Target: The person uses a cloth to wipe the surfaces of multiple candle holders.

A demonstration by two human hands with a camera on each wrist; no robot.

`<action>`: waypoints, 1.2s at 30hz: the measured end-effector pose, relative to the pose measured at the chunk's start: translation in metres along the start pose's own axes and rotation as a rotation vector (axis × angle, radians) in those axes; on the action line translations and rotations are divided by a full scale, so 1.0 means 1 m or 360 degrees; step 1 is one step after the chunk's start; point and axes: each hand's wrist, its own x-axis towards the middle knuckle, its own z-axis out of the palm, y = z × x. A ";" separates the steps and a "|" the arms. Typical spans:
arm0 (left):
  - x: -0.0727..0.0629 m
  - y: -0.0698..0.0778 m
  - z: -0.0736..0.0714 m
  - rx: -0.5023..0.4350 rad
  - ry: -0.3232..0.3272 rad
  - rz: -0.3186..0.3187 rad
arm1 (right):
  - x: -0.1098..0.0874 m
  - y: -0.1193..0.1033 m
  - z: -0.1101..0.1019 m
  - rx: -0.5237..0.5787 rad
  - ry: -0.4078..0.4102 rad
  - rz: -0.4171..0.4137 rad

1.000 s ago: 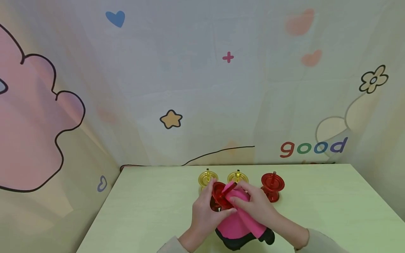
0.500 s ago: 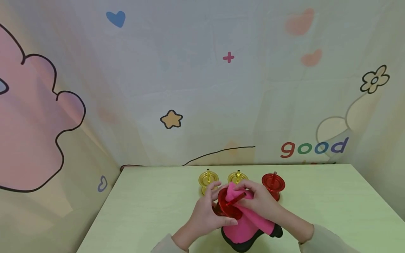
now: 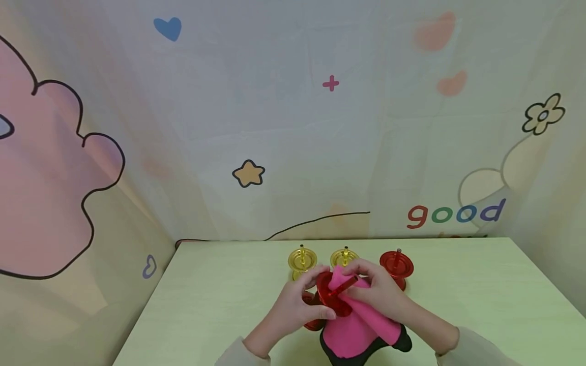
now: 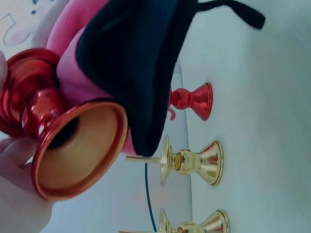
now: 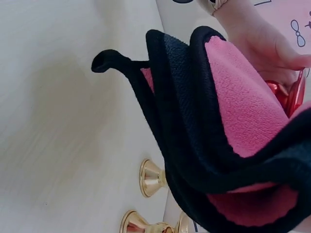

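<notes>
My left hand [image 3: 293, 307] holds a red metallic candle holder [image 3: 324, 285], tilted so that its spike leans up to the right. In the left wrist view its hollow base [image 4: 82, 150] faces the camera. My right hand [image 3: 382, 292] pinches a pink cloth [image 3: 350, 333] with black edging and touches it to the inside of the holder's dish, beside the spike. The cloth hangs down in folds below the right hand, and a black loop [image 5: 109, 60] sticks out from its edge in the right wrist view. The right fingertips are partly hidden behind the cloth.
Behind my hands, a gold candle holder [image 3: 302, 260], a second gold candle holder [image 3: 345, 256] and a red candle holder [image 3: 397, 264] stand upright in a row on the pale table [image 3: 210, 300]. A printed curtain [image 3: 293, 127] hangs beyond the table's back edge.
The held candle holder has shifted slightly right and towards me and turned, so its base now shows left of the dish. The cloth and right hand have moved slightly right with it.
</notes>
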 end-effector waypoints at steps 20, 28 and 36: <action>-0.003 -0.012 0.026 0.0576 0.0510 0.0568 | 0.000 -0.005 0.000 0.0001 0.0340 0.0249; 0.001 -0.008 0.032 0.0657 0.0610 0.0584 | -0.001 -0.009 0.003 -0.0138 0.0314 0.0120; 0.003 -0.001 0.009 0.0098 0.0025 0.0090 | 0.000 -0.006 -0.010 -0.0201 -0.0006 -0.0021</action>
